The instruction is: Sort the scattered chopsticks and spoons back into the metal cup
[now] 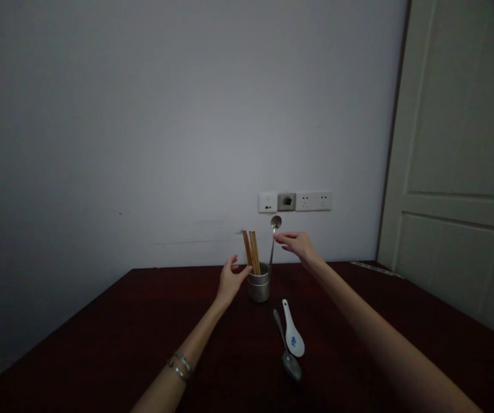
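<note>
A grey metal cup [259,289] stands upright on the dark red table, with several wooden chopsticks [253,252] leaning in it. At its left, my left hand [230,284] has its fingers apart; the fingertip nearest the cup reaches its rim beside the chopsticks. My right hand [301,246] pinches a metal spoon [276,222] high on its handle, just under the bowl. The spoon is bowl up, its handle running down to the cup's right side; whether the lower end is inside the cup I cannot tell.
In front of the cup lie a white ceramic spoon [293,338] with a blue mark and a dark metal spoon [290,364]. Behind is a wall with sockets [313,201]. A pale door [457,172] stands at the right. A thin strip [376,268] lies at the table's back right.
</note>
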### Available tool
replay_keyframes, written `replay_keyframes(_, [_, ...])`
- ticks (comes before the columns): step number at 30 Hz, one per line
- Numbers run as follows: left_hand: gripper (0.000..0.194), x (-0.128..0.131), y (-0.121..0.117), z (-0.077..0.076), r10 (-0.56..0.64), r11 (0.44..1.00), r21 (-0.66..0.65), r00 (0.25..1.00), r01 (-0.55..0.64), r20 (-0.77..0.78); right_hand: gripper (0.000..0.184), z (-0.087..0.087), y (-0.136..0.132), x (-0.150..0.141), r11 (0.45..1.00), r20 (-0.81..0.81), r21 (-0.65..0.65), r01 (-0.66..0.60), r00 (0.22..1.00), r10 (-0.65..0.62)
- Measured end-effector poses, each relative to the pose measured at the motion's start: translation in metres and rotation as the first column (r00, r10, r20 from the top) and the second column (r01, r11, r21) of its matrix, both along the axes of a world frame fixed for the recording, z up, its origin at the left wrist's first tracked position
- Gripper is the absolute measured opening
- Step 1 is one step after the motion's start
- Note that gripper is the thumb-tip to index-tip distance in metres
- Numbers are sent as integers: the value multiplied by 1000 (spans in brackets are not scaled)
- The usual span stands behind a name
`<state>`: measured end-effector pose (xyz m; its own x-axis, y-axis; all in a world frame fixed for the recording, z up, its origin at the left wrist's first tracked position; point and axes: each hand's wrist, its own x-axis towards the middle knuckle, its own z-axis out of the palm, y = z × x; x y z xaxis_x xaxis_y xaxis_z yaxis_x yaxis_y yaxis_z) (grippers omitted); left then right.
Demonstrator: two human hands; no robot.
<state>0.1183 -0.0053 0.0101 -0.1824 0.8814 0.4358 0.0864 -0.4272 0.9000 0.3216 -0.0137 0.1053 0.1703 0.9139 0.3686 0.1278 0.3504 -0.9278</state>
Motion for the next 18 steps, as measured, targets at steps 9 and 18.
replay_keyframes(9, [106, 30, 35, -20, -159, 975, -161, 987, 156, -7, 35, 1, 61, -14, 991, 89, 77, 106, 990, -113])
replay_keyframes(18, [75, 32, 40, -29, -237, 971, -38, 972, 236, -12, 24, -41, 78, -27, 995, 192, 21, 98, 976, -100])
